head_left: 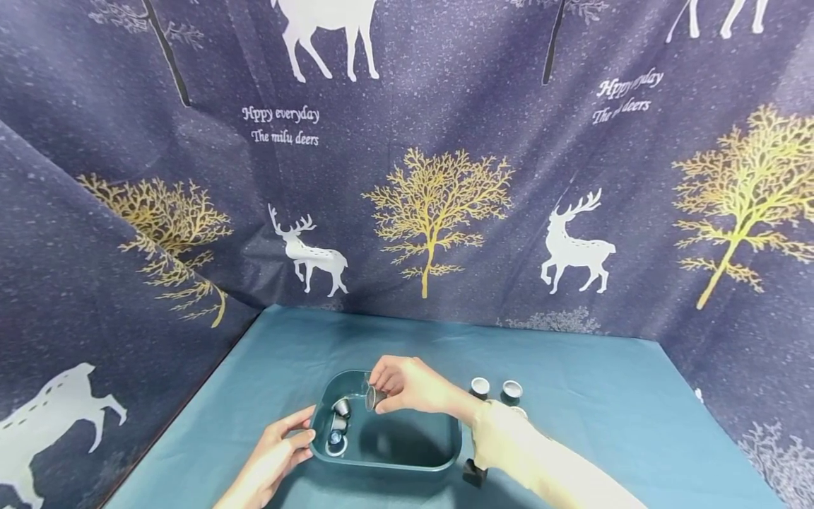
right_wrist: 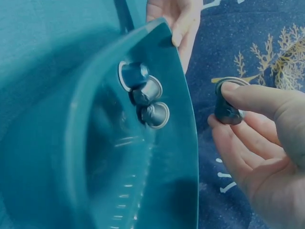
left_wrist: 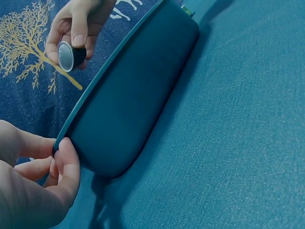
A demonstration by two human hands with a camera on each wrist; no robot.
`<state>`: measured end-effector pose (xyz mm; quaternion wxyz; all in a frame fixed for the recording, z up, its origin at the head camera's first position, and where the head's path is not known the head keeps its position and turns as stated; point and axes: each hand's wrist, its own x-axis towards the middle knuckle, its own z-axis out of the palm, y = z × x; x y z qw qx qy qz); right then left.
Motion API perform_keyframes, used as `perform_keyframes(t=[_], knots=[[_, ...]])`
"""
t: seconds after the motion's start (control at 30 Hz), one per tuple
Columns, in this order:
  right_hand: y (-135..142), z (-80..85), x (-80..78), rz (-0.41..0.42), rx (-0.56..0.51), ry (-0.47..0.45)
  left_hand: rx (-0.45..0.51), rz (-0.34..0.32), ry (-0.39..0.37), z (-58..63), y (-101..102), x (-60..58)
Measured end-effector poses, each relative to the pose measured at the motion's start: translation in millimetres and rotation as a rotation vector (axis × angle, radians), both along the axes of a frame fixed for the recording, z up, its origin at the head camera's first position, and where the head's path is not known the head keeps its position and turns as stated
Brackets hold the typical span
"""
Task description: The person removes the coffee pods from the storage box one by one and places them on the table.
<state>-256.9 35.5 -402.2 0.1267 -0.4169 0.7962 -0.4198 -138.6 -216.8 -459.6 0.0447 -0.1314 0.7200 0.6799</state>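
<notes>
Left hand (head_left: 280, 445): pinching the tray's (head_left: 388, 465) left edge. Three capsules (right_wrist: 147, 91): inside, along that edge. Right hand (head_left: 413, 385): holding one capsule (right_wrist: 228, 106) over the tray; light, smooth, easily dented, I judge, best taken by rim and base, a grip my right-wrist view shows plainly. Further capsules (head_left: 480, 386), past the right edge: in head view, absent from right-wrist.

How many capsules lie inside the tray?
3, at the end of the tray near the left hand: a blue capsule, a silver capsule, a dark capsule. The right hand may hide more.
</notes>
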Motion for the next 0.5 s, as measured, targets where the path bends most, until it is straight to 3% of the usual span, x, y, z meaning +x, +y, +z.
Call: perform_keyframes(t=[0.37, 0.5], knots=[[15, -4.6, 5.0, -0.052, -0.045, -0.06, 0.007, 0.003, -0.022, -1.3, 0, -1.5], [21, -8.9, 3.4, -0.051, -0.066, -0.021, -0.001, 0.023, -0.017, 0.2, 1, -1.6]])
